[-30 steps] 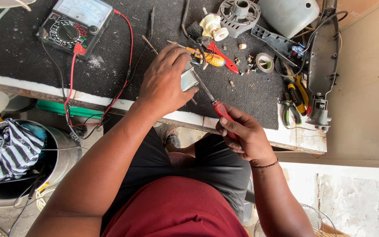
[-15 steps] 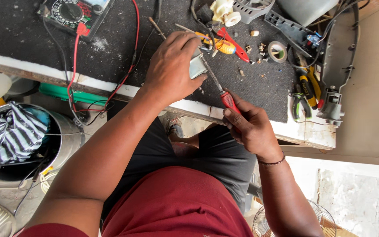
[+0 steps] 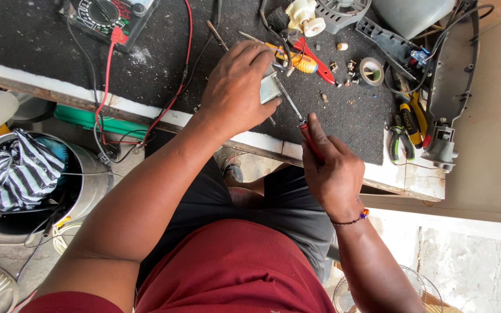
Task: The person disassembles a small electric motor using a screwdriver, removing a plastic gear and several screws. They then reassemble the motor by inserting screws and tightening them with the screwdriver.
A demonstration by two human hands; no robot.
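My left hand [image 3: 238,87] presses down on a small grey metal part [image 3: 269,88] lying on the dark mat of the workbench [image 3: 163,64]. A red-handled screwdriver [image 3: 294,111] is gripped in my right hand [image 3: 333,169], its thin shaft slanting up and left so that the tip meets the metal part beside my left fingers. Most of the red handle is hidden inside my fist. A beaded band circles my right wrist.
A multimeter [image 3: 106,13] with red and black leads [image 3: 182,69] lies at the back left. Tape roll [image 3: 371,71], pliers [image 3: 400,132], loose screws, a yellow-and-red tool [image 3: 305,58] and grey plastic housing parts [image 3: 453,87] crowd the right. A metal bucket with striped cloth [image 3: 15,174] stands below left.
The view has shifted so the bench sits higher in frame. My right hand has slid up the screwdriver toward the bench edge; my left hand stays on the metal part.
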